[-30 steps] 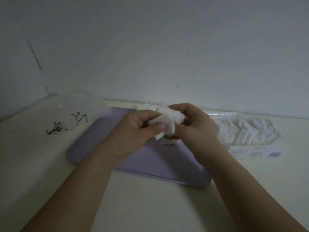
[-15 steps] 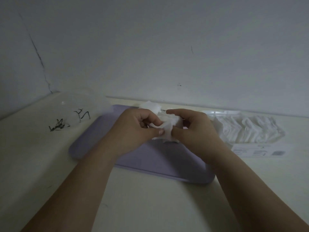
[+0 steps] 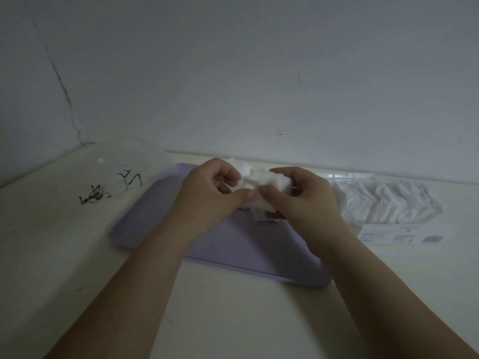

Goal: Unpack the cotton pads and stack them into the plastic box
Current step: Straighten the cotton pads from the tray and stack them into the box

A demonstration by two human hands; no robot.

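Both hands hold a small bunch of white cotton pads [image 3: 261, 182] above the far part of a lilac tray [image 3: 233, 250]. My left hand [image 3: 212, 198] grips the bunch from the left, thumb pressed on its front. My right hand [image 3: 303, 200] grips it from the right, thumb meeting the left thumb. One pad corner hangs below the fingers. The clear package of cotton pads [image 3: 386, 203] lies to the right, with a row of white pads inside and a printed label at its front. No plastic box can be made out for certain.
A crumpled clear plastic bag [image 3: 129, 164] with black markings lies at the back left on the cream table [image 3: 233, 320]. A pale wall runs close behind the tray, with a corner at the left.
The hands have drawn closer together and lowered slightly, squeezing the cotton pads into a tighter bunch. The view shifted a little; tray and package stayed put.
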